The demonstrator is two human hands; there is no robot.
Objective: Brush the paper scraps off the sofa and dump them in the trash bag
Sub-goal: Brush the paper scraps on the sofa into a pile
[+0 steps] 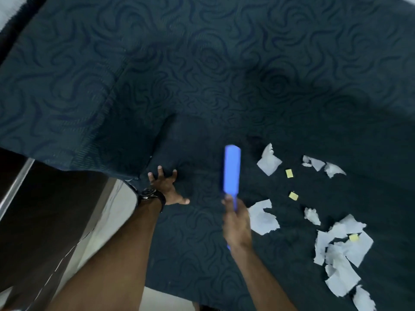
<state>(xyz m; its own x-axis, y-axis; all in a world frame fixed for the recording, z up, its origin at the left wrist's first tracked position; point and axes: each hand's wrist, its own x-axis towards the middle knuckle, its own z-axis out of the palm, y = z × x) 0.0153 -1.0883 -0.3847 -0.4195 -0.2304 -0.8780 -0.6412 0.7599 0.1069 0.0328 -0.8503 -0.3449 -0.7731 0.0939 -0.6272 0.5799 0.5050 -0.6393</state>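
The dark blue sofa [202, 86] with a swirl pattern fills most of the head view. Several torn white paper scraps [343, 250] and small yellow bits [293, 195] lie scattered on the seat at the right. My right hand [237, 225] is shut on the handle of a blue brush [232, 169], whose head points away from me, just left of the scraps. My left hand [167, 187], with a wristwatch, rests flat with fingers spread on the seat near its left corner. No trash bag is in view.
A dark, glossy piece of furniture [45, 209] stands at the left below the sofa's armrest. Pale floor [107, 216] shows between it and the sofa, and again at the seat's front edge at the bottom.
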